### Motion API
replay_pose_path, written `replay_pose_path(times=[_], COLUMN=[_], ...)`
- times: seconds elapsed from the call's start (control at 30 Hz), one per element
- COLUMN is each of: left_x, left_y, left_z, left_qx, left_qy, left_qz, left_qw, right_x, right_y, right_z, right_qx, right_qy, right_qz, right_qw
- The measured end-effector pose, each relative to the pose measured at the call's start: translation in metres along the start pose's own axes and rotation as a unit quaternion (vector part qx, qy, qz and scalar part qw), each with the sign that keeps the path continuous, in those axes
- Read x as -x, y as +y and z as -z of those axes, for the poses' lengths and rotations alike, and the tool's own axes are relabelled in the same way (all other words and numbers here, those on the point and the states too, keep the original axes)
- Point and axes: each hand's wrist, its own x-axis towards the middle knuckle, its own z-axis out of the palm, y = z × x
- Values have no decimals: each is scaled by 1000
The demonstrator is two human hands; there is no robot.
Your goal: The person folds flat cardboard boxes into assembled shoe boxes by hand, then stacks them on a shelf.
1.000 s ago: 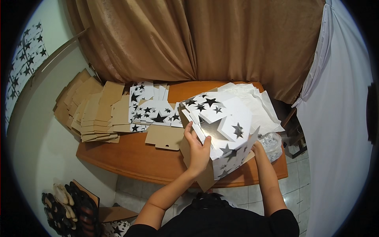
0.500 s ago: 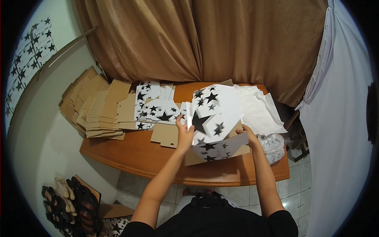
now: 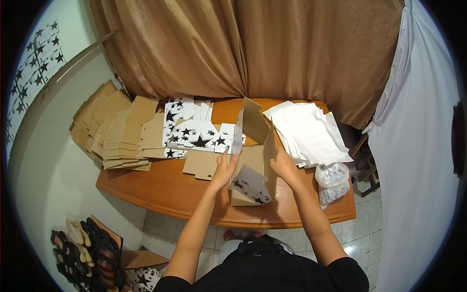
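Observation:
A partly folded cardboard box (image 3: 254, 158) stands above the near middle of the table, its plain brown inside facing up. Its side walls rise, and a white flap with black stars (image 3: 251, 186) tilts up at the near end. My left hand (image 3: 223, 171) grips the left wall, thumb and fingers closed on its edge. On the other side my right hand (image 3: 284, 166) is closed on the right wall; some of its fingers are hidden. Left of the box lie flat star-printed card pieces (image 3: 193, 134) and a small brown cardboard piece (image 3: 200, 164).
Layered flat brown cardboard (image 3: 121, 134) covers the left end of the wooden table (image 3: 165, 190). White paper sheets (image 3: 311, 131) and a clear plastic bag (image 3: 333, 182) with unclear contents lie at the right. Brown curtains (image 3: 194, 48) hang behind. Shoes (image 3: 87, 250) stand at lower left.
The star-printed face has turned away, and the box's brown inside now shows, with its walls raised. My right hand has moved left and up; my left hand remains at the left side.

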Motion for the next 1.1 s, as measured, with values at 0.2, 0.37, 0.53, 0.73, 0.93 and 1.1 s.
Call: replay_pose_path(times=[0.2, 0.37, 0.53, 0.73, 0.93, 1.1], left_x=[-24, -50, -62, 3, 62, 74], left_y=[43, 30, 26, 34, -9, -36], left_z=[-6, -18, -20, -22, -32, -16], left_qx=[-79, -114, -163, -191, -96, 6], left_qy=[-32, -26, -58, -50, -4, -48], left_qz=[3, 47, 26, 56, 14, 68], left_qw=[996, 992, 985, 979, 995, 997], right_x=[5, 12, 10, -13, -15, -18], right_y=[-26, -30, -19, 26, 27, 14], right_z=[-13, -14, -7, -10, -22, -18], right_qx=[16, 17, 7, 47, 72, 57], right_qy=[-2, -13, -26, 16, 24, -43], right_qz=[31, 40, 50, 13, 6, -21], right_qw=[999, 999, 998, 999, 997, 997])
